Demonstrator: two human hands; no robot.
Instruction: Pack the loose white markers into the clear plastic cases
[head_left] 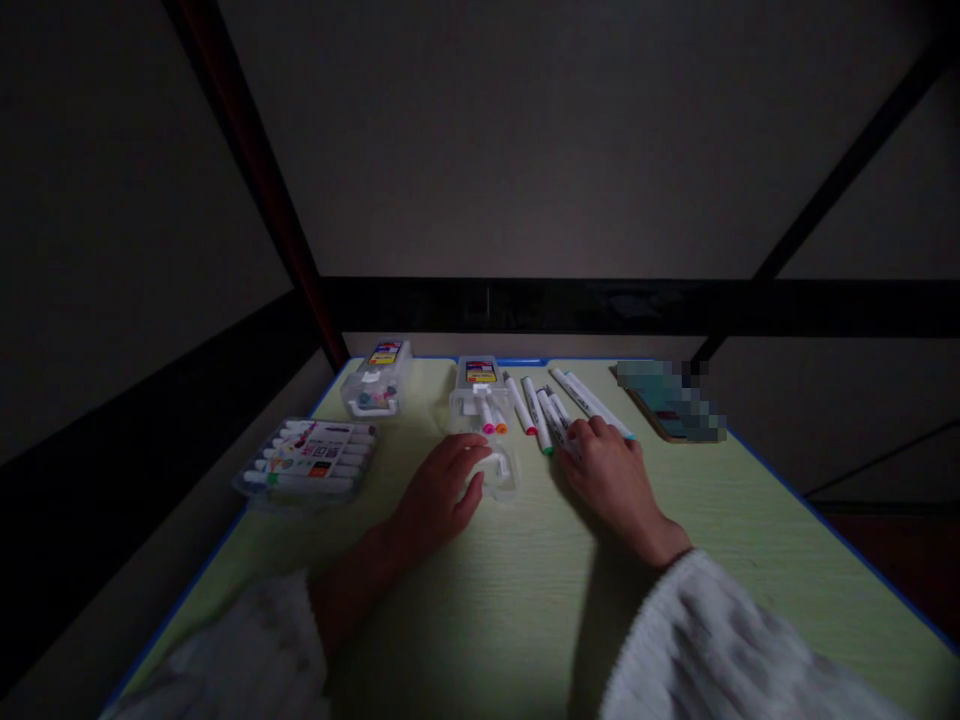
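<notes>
My left hand (446, 485) is at the open lid of a clear plastic case (478, 405), thumb and fingers apart with nothing between them. Inside the case lie a pink-ended marker (487, 416) and an orange-ended marker (499, 420). Several white markers are spread on the table to the right of it, among them a red-ended marker (520, 404) and a green-ended marker (537, 418). My right hand (611, 475) has its fingers closed on a white marker (560, 412) in this group; the fingers hide its near end.
A clear case full of white markers (311, 458) lies at the left edge of the table (480, 620). Behind it stands another clear case (375, 390) with small items inside. A phone (667, 402), partly pixelated, rests near the right edge.
</notes>
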